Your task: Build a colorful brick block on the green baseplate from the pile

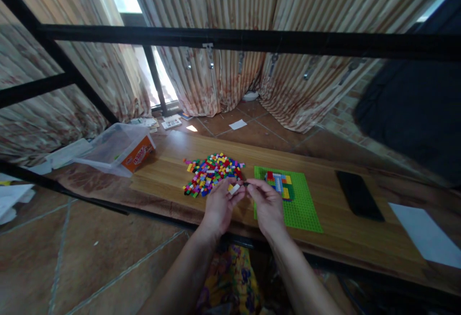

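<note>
My left hand (220,205) is closed around a few small toy bricks; a white brick (235,189) and a bit of yellow show at its fingers. Fingertips of my right hand (265,203) pinch a small dark brick (246,184) between the two hands. Just beyond the left hand spreads a heap of mixed coloured bricks (214,173). A green studded baseplate (306,204) lies under and beside my right hand. On it stands a low build of red, blue, yellow and green bricks (279,183), partly covered by that hand.
The wooden board (173,147) carries everything. A clear plastic bin (108,147) with an orange label sits at its left end. To the right lie a black phone-like slab (359,195) and a white sheet (427,233). A black metal bar (230,39) crosses before the curtains.
</note>
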{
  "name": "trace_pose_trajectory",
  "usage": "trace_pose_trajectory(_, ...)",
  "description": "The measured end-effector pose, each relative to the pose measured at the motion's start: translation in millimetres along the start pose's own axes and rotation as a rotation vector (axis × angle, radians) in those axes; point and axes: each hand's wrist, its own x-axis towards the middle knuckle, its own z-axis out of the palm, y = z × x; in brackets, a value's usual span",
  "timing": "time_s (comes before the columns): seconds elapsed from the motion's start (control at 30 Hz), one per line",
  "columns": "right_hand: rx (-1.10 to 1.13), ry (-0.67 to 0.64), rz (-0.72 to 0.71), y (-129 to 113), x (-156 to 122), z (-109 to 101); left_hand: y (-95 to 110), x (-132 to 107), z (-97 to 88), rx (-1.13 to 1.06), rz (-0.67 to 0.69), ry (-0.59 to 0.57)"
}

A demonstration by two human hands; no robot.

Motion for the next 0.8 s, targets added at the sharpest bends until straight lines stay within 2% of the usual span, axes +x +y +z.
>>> trace_pose_trajectory(0.13, 0.149, 0.010, 0.085, 0, -1, -2, -1, -1, -0.1, 0.038, 0.026, -0.061)
trace_pose_trajectory(0.23, 0.108, 0.046, 0.086, 0, -2, -8, -5, -1, 0.3, 0.074, 0.033, -0.095)
trace_pose_trajectory(0.3, 0.007, 0.075, 0.065, 1, -2, -19, -7, -2, -0.3, 0.118, 0.034, -0.093)
trace_pose_trajectory(0.4, -0.193, 0.124, 0.015, 2, 5, -48, -10, -3, -2.7, 0.217, 0.040, -0.056)
trace_pose_trajectory(0.57, -0.532, 0.266, -0.097, 2, 37, -99, -23, 1, -2.7, 0.369, 0.024, -0.032)
trace_pose_trajectory(0.67, -0.710, 0.266, -0.145, 3, 61, -107, -34, 10, 7.0, 0.430, -0.022, -0.093)
trace_pose_trajectory(0.8, -0.887, 0.219, -0.230, 12, 82, -101, -44, 27, 28.0, 0.529, -0.035, -0.197)
